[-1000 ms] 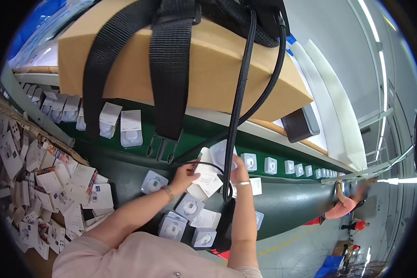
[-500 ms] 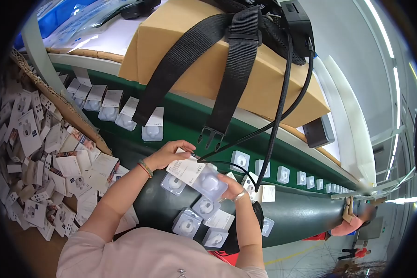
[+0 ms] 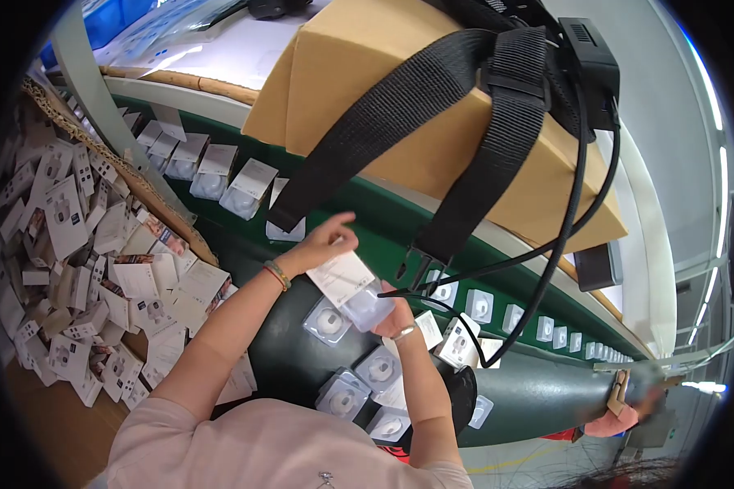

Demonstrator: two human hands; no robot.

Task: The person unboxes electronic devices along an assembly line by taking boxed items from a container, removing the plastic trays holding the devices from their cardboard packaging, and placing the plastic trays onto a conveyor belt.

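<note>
My right hand (image 3: 397, 319) grips a clear plastic blister tray (image 3: 367, 307) by its right end. The tray sticks out of a white printed carton (image 3: 340, 278). At the carton's upper edge is my left hand (image 3: 328, 244), index finger stretched out and the other fingers loosely bent. Whether it touches the carton I cannot tell. Below my hands, several clear trays with round white pieces lie on the dark green belt, among them one tray (image 3: 327, 320) just under the carton and another tray (image 3: 379, 368) nearer my body.
A large cardboard bin of white cartons (image 3: 65, 216) stands at left. Several part-boxed trays line the green ledge (image 3: 367, 236). A brown cardboard box (image 3: 367, 90) sits above, with a black strap (image 3: 400, 98) and black cables (image 3: 559, 253) hanging down. Further along the belt is another person (image 3: 616, 420).
My left hand has shifted off the carton's face to its upper edge, with the index finger now extended. My right hand still grips the tray. The camera view has shifted slightly.
</note>
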